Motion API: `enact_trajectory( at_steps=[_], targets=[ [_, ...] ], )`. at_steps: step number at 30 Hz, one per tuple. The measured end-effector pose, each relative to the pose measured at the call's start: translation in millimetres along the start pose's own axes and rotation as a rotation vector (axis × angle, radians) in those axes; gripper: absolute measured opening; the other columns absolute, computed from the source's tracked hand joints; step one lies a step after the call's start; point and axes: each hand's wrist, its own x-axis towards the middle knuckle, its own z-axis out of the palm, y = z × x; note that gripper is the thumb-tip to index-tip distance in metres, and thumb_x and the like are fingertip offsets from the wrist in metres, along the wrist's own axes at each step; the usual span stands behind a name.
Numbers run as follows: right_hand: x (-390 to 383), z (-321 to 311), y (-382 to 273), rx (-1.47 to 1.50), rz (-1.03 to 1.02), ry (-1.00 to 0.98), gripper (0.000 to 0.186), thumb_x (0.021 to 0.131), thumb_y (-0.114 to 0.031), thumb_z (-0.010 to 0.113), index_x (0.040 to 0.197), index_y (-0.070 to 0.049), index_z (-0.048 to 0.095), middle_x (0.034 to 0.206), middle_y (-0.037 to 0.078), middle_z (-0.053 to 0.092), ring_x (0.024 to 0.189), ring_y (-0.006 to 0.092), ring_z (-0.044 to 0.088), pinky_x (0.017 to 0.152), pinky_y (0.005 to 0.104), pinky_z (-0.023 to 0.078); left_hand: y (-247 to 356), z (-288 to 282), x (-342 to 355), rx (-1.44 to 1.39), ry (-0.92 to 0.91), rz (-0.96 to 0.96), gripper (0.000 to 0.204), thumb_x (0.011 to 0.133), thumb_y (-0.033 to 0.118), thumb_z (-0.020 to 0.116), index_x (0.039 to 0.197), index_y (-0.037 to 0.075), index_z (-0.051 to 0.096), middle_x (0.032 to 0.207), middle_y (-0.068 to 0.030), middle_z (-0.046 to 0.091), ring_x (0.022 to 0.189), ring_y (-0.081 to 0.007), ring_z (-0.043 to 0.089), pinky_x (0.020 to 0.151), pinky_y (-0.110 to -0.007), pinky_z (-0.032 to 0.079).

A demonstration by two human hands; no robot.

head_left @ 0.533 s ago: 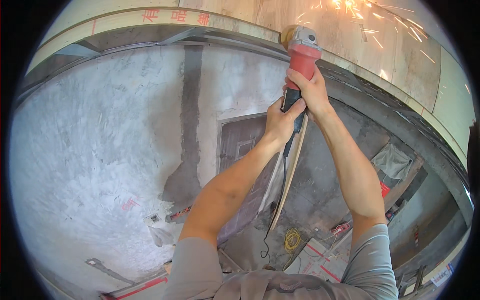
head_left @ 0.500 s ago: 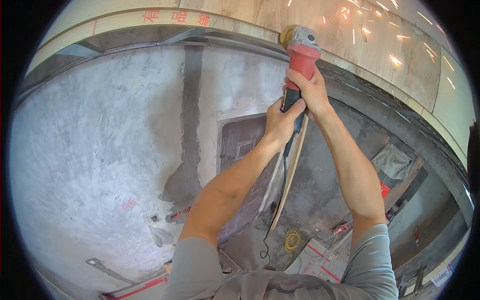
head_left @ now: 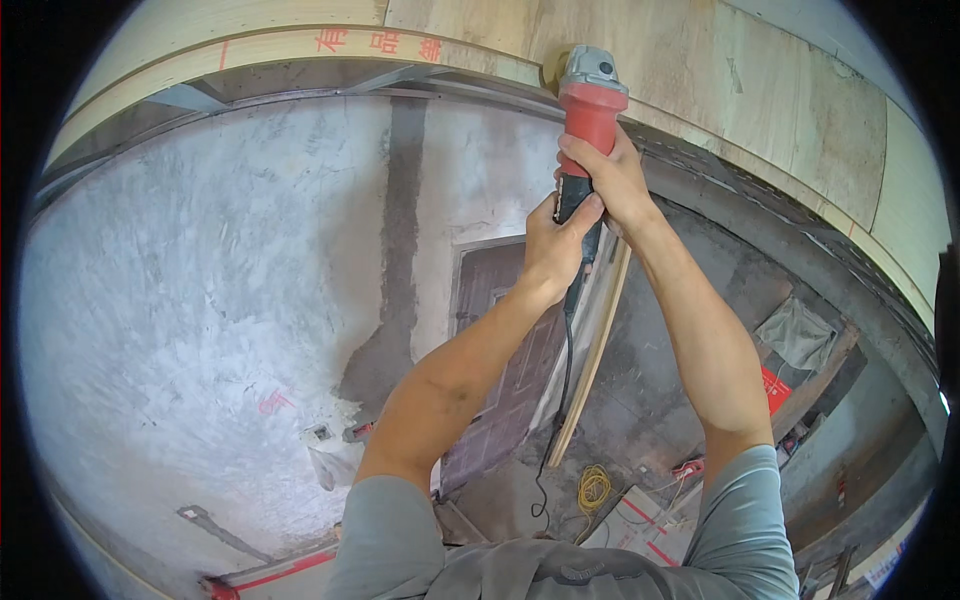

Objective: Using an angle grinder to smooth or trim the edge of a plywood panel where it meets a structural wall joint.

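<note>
Both my arms reach up and hold a red and black angle grinder (head_left: 592, 112) with a grey metal head. My right hand (head_left: 612, 180) is closed around its red body. Lower down, my left hand (head_left: 555, 245) wraps the black rear handle. The grinder's head is at the edge of the overhead wooden boards (head_left: 680, 60), near the metal framing; its disc is mostly hidden behind the head, so contact cannot be made out. A black power cord (head_left: 566, 370) hangs from the handle toward the floor.
A patchy plastered wall (head_left: 200, 260) stands at the left, with a brown door (head_left: 500, 420) beside it. A long wooden strip (head_left: 590, 360) leans below my hands. On the floor lie a coiled yellow cord (head_left: 593, 487) and white boards with red stripes (head_left: 645, 520).
The spray of sparks across the boards at the upper right has stopped. The grinder and both hands have shifted slightly left in view, with the grip unchanged.
</note>
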Motion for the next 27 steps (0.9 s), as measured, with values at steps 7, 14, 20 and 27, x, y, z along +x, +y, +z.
enact_trajectory(
  at_steps=[7,14,20,27],
  targets=[
    [3.1,6.9,5.7,0.025,-0.008,-0.018,0.041,0.087,-0.019,0.078,0.116,-0.002,0.053,0.09,0.008,0.064,0.071,0.0183,0.066,0.065,0.0335,0.056,5.9,-8.7,-4.2,0.007,-0.012,0.036,0.043,0.095,0.046,0.072,0.099,0.006,0.059,0.071,-0.0063,0.062,0.052,-0.0156,0.06,0.043,-0.029,0.046],
    [0.1,12.2,3.7,0.082,-0.031,-0.061,0.039,0.087,-0.019,0.078,0.114,-0.003,0.054,0.09,0.007,0.064,0.072,0.0175,0.066,0.065,0.0328,0.056,13.8,-11.3,-10.7,0.059,0.024,0.039,0.044,0.093,0.047,0.074,0.098,0.006,0.059,0.071,-0.0065,0.063,0.052,-0.0154,0.061,0.043,-0.028,0.046],
    [4.9,21.6,4.4,0.105,-0.034,-0.089,0.037,0.088,-0.018,0.077,0.114,-0.004,0.054,0.09,0.007,0.064,0.073,0.0167,0.065,0.065,0.0323,0.056,25.1,-16.6,-14.9,0.13,0.07,0.058,0.042,0.094,0.044,0.073,0.098,0.005,0.06,0.07,-0.0058,0.062,0.052,-0.0152,0.06,0.044,-0.028,0.046],
    [-0.9,38.3,2.0,0.226,-0.034,-0.11,0.036,0.087,-0.017,0.078,0.112,-0.003,0.055,0.088,0.007,0.064,0.072,0.0176,0.065,0.065,0.0332,0.055,37.3,-24.8,-25.3,0.227,0.135,0.067,0.04,0.095,0.041,0.073,0.098,0.004,0.06,0.069,-0.0051,0.06,0.051,-0.0149,0.059,0.043,-0.029,0.045]
  ],
)
